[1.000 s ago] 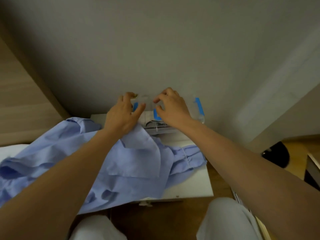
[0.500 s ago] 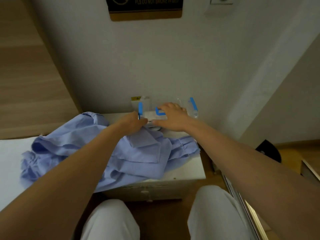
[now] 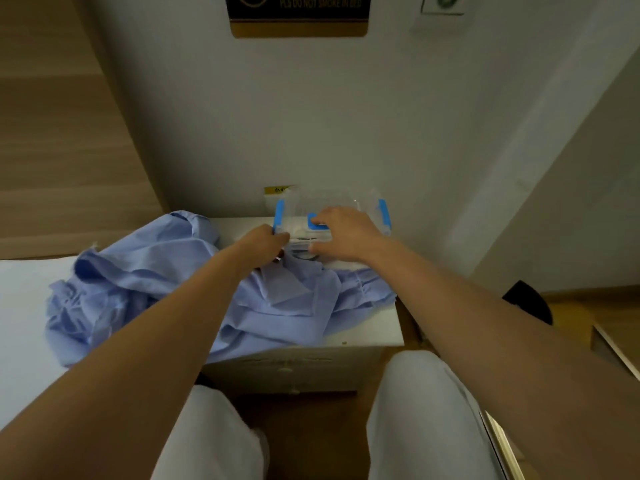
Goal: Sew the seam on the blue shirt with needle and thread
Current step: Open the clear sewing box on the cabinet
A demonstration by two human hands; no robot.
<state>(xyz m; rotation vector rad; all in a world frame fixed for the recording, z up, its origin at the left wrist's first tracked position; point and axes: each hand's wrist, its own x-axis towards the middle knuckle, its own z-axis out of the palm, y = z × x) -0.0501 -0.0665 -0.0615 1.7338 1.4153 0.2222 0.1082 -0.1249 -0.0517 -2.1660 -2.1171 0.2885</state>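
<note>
The blue shirt [image 3: 166, 271] lies crumpled across the white nightstand [image 3: 374, 327] and onto the bed. Behind it, against the wall, stands a clear plastic box [image 3: 346, 199] with blue latches. My left hand [image 3: 258, 245] grips the box's front left corner, just below the left latch. My right hand [image 3: 341, 233] lies over the front of the lid, with its fingers on the middle blue latch and its thumb under the front edge. No needle or thread is visible.
A white bed surface [image 3: 20, 323] adjoins the nightstand on the left, under part of the shirt. My knees [image 3: 415, 410] are close to the nightstand's drawer front. A dark object [image 3: 530, 303] sits on the floor at right. A sign [image 3: 298, 15] hangs on the wall above.
My view has lifted and pulled back, showing the wall sign. Both hands stayed at the box and dropped from its top to its front edge and latches.
</note>
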